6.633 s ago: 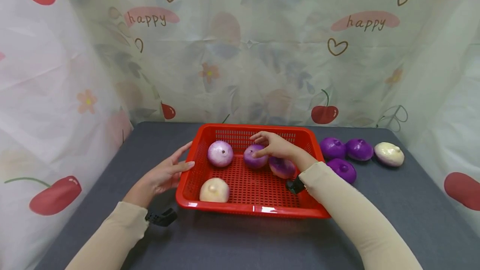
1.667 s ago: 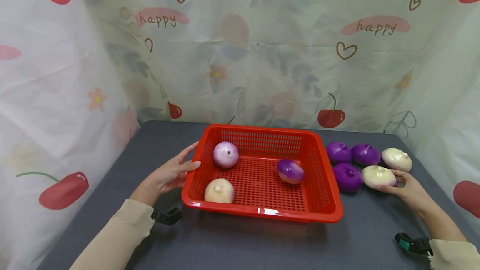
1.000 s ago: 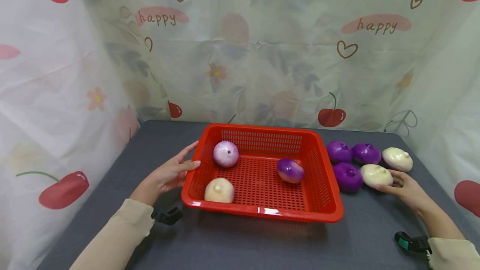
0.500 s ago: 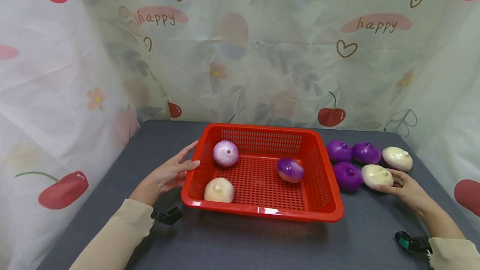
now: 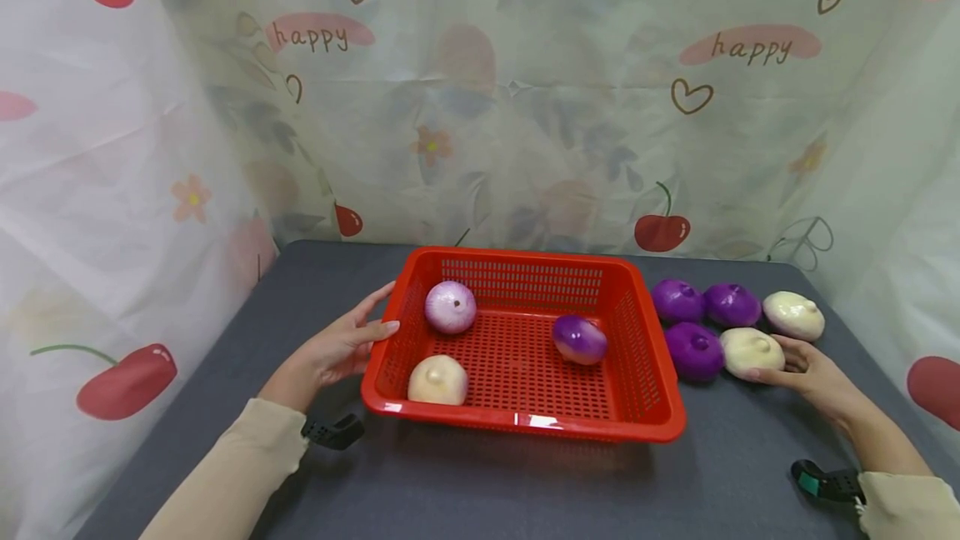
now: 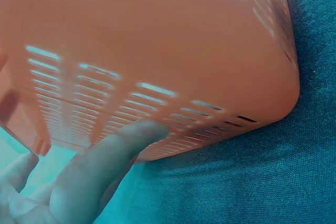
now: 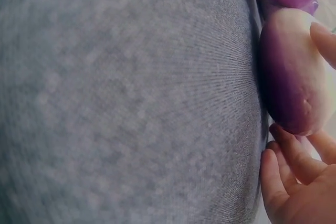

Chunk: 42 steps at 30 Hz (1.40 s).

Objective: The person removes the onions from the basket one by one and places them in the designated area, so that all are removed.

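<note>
My left hand grips the left side of a red plastic basket, thumb on the rim and fingers along the outer slotted wall. Near the table's right side my right hand holds a cream-topped onion low at the table surface. The right wrist view shows that onion with a purple underside, thumb on one side and fingertips at its end. Three things lie in the basket: a pale pink onion, a cream onion and a purple onion.
Beside the held onion are three purple onions, one of them a front purple onion, and a cream onion near the far right corner. The grey table is bounded by a patterned curtain behind and at both sides.
Since the oldest frame, an onion that the right hand touched in the basket is gone from it, and a cream-topped one has joined the right-hand group. Over the last second, hands and basket stay nearly still.
</note>
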Each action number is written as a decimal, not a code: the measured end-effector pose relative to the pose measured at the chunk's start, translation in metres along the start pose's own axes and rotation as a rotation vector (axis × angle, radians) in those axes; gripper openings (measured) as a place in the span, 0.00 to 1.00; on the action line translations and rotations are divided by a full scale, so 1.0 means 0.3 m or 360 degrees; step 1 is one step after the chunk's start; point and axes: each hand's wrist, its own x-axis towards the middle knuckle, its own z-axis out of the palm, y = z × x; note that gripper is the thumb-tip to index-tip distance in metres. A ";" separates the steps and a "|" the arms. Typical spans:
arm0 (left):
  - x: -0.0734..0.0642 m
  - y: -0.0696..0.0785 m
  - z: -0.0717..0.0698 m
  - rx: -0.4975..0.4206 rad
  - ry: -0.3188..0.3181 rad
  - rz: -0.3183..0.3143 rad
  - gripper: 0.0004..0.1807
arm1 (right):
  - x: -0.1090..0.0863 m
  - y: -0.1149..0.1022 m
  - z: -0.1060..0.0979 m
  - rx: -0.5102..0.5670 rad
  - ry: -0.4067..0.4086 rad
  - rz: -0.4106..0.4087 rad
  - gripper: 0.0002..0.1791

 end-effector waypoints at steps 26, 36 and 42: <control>0.002 -0.002 -0.003 0.0011 -0.0027 0.0012 0.43 | 0.006 0.002 -0.025 0.0058 0.0004 0.0040 0.51; -0.007 0.005 -0.003 0.0009 -0.0067 0.0023 0.43 | 0.022 -0.153 -0.128 0.0198 0.0130 -0.0311 0.36; -0.008 0.006 -0.005 0.0009 -0.0093 0.0026 0.43 | 0.048 -0.427 -0.121 0.0100 0.0175 -0.0369 0.36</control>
